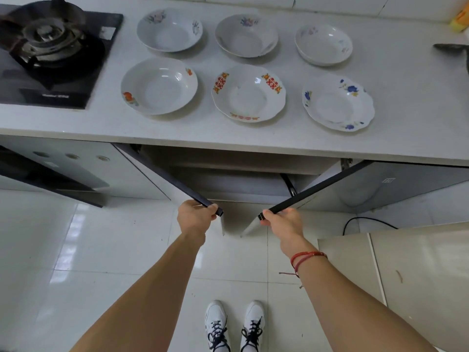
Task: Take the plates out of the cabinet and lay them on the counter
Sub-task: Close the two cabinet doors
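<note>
Below the counter, left hand grips left door, right hand grips right door; stove label unreadable.

Fingertips of left hand and right hand hidden behind the left door and right door they grip, cabinet inside beyond the grip too dim to tell, yellow thing far up-right of the grip cut off by the edge, stove lettering up-left blurred

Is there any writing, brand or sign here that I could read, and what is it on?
"囍" in red, twice, on the rim of the middle front plate.
White brand lettering on the front of the stove: too blurred to read.
Small pale mark on the right cabinet door: too small to read.
</note>
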The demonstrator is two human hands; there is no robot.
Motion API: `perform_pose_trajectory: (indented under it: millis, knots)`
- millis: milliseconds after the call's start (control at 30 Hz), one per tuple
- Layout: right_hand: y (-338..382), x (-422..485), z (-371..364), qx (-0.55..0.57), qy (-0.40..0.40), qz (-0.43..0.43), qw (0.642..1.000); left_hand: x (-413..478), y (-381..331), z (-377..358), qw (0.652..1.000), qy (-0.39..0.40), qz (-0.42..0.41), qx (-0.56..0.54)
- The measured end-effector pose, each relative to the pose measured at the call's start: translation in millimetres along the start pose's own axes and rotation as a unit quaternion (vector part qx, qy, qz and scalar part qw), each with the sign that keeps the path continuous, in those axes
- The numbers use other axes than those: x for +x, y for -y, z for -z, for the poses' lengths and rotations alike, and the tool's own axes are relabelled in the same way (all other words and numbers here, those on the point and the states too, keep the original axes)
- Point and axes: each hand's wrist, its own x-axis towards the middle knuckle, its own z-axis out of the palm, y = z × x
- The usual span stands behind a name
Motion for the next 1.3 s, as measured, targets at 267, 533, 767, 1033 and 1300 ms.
perform_pose_trajectory:
  millis: [267,533,767,1033,1300]
  knots:
    - [31.5,38.0,-32.3,0.056,0.027,0.014,0.998,33.5,-29.2,-45.0,0.999,0.019,0.005,-0.045]
    - [58.8,73.0,-56.2,0.117,0.054,0.013,0.992,58.6,-56.9,-77.3,0.992,0.034,0.005,-0.117]
    - [79.0,91.6,-68.2,0.153,0.064,0.004,0.986,75.2,-74.1,-88.4,0.986,0.070,0.011,-0.148]
    - [90.1,111.0,-71.8,0.188,0.105,-0.007,0.977,90.0,-87.9,-93.7,0.979,0.099,-0.008,-0.178]
    - [101.7,118.5,-71.4,0.240,0.137,-0.023,0.961,90.2,-96.9,-96.5,0.975,0.116,-0.016,-0.187]
